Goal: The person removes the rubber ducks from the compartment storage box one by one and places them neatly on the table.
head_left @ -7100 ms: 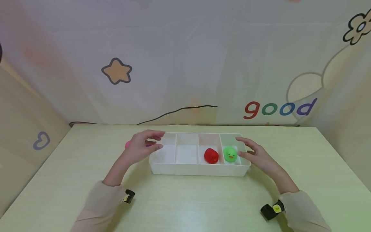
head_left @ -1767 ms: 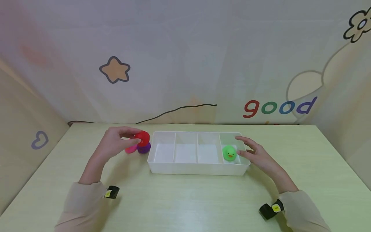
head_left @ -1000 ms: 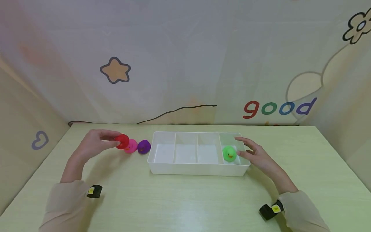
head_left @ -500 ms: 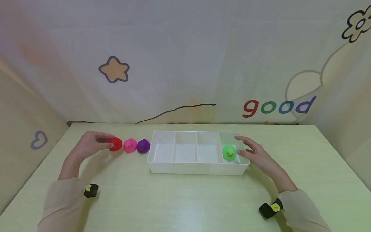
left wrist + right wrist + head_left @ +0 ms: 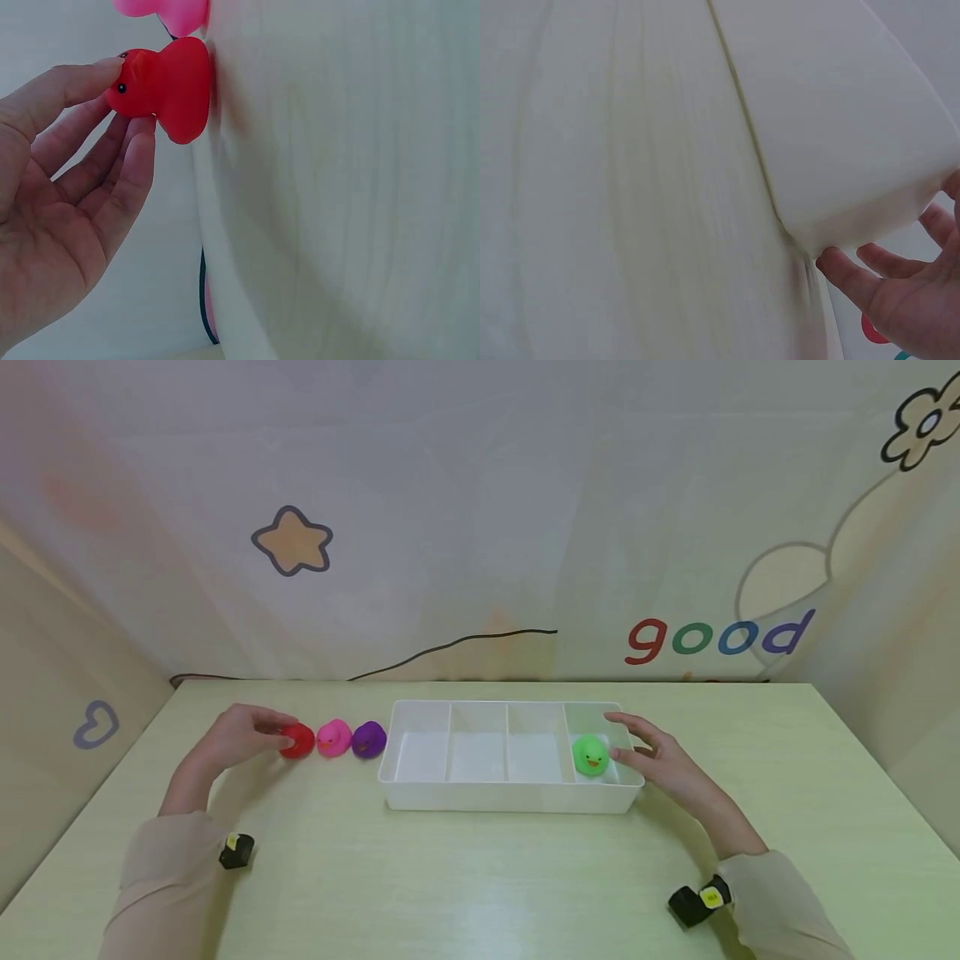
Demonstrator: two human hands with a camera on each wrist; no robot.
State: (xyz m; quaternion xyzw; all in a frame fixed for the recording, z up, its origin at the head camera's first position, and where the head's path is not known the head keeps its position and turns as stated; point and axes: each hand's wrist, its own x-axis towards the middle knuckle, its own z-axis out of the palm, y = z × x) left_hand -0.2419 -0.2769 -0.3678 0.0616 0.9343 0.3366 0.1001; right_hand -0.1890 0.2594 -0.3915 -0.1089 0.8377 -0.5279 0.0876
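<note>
My left hand (image 5: 240, 737) pinches a red rubber duck (image 5: 169, 88) between thumb and fingertips, its base right at the tabletop. Just right of it sit a pink rubber duck (image 5: 334, 738) and a purple one (image 5: 369, 740), lined up toward a white box with four compartments (image 5: 510, 797). A green rubber duck (image 5: 591, 756) sits in the rightmost compartment; the other compartments hold nothing. At the box's right end, my right hand (image 5: 660, 760) grips it, thumb and index finger over the rim. Lower fingers (image 5: 847, 274) lie against the outside of the end wall.
The pale wooden table (image 5: 465, 885) carries the box and ducks. A printed cloth backdrop (image 5: 465, 527) rises behind the table's far edge, with cloth at both sides. Each wrist has a small black camera (image 5: 237, 852) strapped on.
My left hand has taken the red duck out of the third compartment, carried it left over the other ducks and lowered it beside the pink one. My right hand has stayed at the box.
</note>
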